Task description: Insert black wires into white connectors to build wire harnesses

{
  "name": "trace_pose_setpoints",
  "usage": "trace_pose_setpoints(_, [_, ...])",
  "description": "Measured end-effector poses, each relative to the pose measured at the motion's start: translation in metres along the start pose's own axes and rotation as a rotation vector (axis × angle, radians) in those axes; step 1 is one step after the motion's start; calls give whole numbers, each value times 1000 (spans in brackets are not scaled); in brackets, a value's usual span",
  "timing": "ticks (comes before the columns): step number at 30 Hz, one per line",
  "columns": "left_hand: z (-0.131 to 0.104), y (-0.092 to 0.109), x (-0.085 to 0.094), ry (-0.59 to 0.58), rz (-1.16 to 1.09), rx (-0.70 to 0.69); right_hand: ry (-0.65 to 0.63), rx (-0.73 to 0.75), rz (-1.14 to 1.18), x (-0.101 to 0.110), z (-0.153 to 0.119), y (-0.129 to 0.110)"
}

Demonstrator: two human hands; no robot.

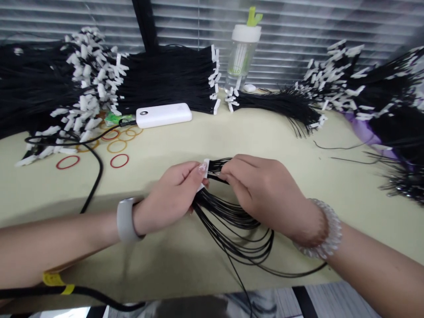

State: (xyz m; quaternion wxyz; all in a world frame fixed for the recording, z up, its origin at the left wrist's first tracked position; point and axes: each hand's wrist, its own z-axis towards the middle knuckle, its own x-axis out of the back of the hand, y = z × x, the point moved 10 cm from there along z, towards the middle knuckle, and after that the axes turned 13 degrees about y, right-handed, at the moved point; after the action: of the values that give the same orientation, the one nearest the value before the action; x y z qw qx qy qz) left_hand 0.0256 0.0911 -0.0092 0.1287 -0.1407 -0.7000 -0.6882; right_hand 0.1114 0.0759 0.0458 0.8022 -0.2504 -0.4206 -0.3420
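Observation:
A bundle of thin black wires point(228, 216) hangs in loops above the table's near side, its ends meeting at a white connector point(206, 168). My left hand point(175, 192) pinches that connector between thumb and fingers; a grey band circles the wrist. Just right of it, my right hand point(268, 190) is closed on the black wires close to the connector, with thumb and fingertips pressed together. A beaded bracelet point(323, 229) sits on the right wrist. The palm-side fingers of both hands are partly hidden.
Stacks of black wires with white connectors point(165, 79) line the back, with more piles left and right. A white power bank point(164, 115) with a black cable, rubber bands point(119, 160) and a clear bottle point(241, 57) are on the table. A thick black cable point(99, 296) crosses the front-left edge.

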Motion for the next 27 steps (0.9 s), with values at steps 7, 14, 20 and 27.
trace_pose_setpoints(7, [-2, -1, 0, 2, 3, 20, -31, 7, -33, 2, -1, 1])
trace_pose_setpoints(14, [-1, -2, -2, -16, 12, 25, -50, 14, -56, 1, -1, 2])
trace_pose_setpoints(20, [-1, 2, -2, -30, 76, -29, -47, -9, -5, -1, 0, 1])
trace_pose_setpoints(27, [-3, 8, -3, -40, 142, -115, -18, -14, 7, -1, -3, -2])
